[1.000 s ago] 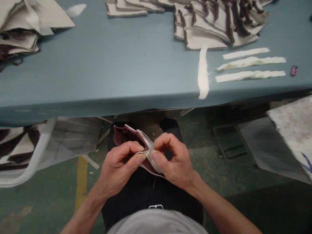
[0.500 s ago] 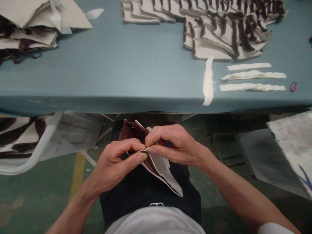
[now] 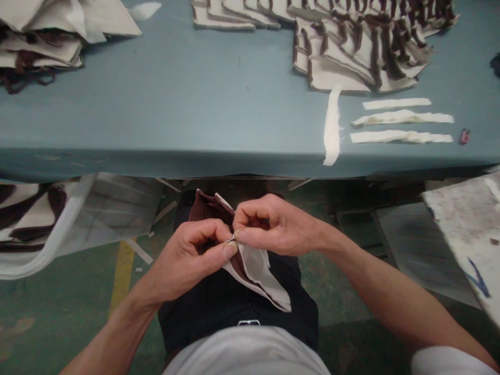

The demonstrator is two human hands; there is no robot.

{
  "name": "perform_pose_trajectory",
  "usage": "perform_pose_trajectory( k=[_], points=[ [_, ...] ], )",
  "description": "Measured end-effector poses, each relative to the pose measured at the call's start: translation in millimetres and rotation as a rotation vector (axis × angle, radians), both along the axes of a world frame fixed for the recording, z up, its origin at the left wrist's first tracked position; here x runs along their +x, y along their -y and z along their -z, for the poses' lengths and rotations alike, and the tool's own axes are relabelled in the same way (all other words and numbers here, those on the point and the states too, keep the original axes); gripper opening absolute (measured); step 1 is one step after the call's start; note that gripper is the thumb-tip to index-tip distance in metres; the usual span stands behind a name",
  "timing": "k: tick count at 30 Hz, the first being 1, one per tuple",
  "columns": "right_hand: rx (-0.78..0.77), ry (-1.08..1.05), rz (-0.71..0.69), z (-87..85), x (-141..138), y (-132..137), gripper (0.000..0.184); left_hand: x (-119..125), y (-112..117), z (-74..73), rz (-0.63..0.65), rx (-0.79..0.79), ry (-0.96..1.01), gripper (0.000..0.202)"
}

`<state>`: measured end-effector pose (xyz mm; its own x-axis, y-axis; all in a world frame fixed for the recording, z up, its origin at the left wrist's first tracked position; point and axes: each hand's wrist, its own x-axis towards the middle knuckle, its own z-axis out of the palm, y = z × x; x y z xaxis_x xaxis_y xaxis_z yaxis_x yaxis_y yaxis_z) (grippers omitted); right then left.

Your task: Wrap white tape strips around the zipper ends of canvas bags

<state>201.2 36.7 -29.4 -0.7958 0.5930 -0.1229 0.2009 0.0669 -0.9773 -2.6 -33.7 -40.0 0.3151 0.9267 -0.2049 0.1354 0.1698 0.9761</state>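
Over my lap hangs a folded fabric piece [image 3: 260, 276], off-white on one face and dark brown on the other. My left hand [image 3: 195, 255] pinches its edge between thumb and forefinger. Close against it, my right hand [image 3: 269, 226] pinches the same edge, so the fingertips of both hands nearly touch. One end of the fabric spreads out behind my hands, and the other droops toward my belt. The fingers cover the exact spot being gripped.
The blue-green table [image 3: 175, 104] carries overlapping rows of brown-and-white fabric pieces [image 3: 339, 78], white strips [image 3: 402, 136] and a fabric pile [image 3: 42, 52]. A plastic bin [image 3: 82, 219] with more fabric stands at left below. A stained white board [image 3: 464, 224] juts in at right.
Both hands stay at the fabric edge. The right hand's fingers have curled a little more and its fingertips have drawn slightly nearer the left thumb. The whole view has shifted slightly.
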Motion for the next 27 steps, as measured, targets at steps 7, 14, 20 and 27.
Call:
perform_pose_trajectory(
  k=[7,14,20,27],
  points=[
    [-0.098,0.078,-0.058,-6.8,-0.8,-4.5,0.019,3.0,-11.0,-3.7,0.122,-0.094,-0.074,0.030],
    [-0.038,-0.024,0.027,-0.9,-0.8,-14.0,0.015,1.6,-25.7,-12.1,0.237,0.054,-0.251,0.035],
    [0.047,-0.033,0.502,15.4,-0.8,12.1,0.020,15.4,-15.2,-1.8,-0.007,0.199,-0.259,0.040],
    [0.019,0.281,0.585,22.5,-9.2,64.2,0.024,17.8,-5.0,10.3,-0.155,0.354,-0.388,0.035]
  ],
)
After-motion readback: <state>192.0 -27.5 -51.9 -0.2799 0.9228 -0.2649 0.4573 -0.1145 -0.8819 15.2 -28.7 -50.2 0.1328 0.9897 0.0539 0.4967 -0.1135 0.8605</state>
